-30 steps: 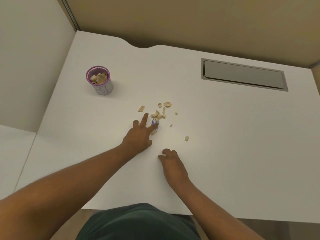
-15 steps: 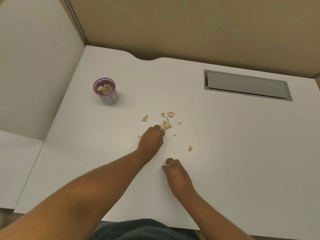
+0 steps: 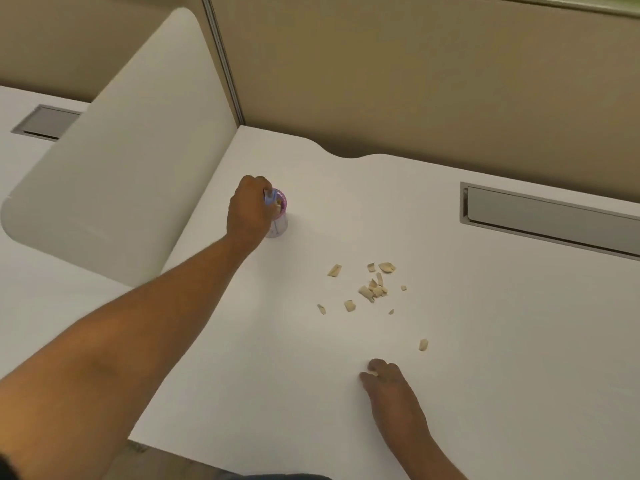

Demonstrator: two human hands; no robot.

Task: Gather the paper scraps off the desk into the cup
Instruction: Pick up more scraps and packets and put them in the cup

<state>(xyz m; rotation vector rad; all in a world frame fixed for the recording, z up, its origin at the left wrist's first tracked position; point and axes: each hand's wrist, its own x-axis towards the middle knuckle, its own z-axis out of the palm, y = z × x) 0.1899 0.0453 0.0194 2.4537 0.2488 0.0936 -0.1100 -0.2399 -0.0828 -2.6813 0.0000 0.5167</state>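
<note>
A small cup (image 3: pixel 280 225) with a purple rim stands at the back left of the white desk (image 3: pixel 485 341). My left hand (image 3: pixel 247 211) is over its mouth, fingers closed on paper scraps (image 3: pixel 272 197), one with blue print. Several tan paper scraps (image 3: pixel 372 289) lie scattered mid-desk, with one stray scrap (image 3: pixel 423 344) nearer me. My right hand (image 3: pixel 388 386) rests on the desk below them, fingers curled, a small scrap at its fingertips.
A white divider panel (image 3: pixel 121 181) stands left of the cup. A grey cable hatch (image 3: pixel 554 216) is set into the desk at the back right. A beige partition wall (image 3: pixel 415 81) runs behind the desk.
My left hand closed on scraps from the pile and carried them left and back to the cup. My right hand stayed put. The view shifted to the left.
</note>
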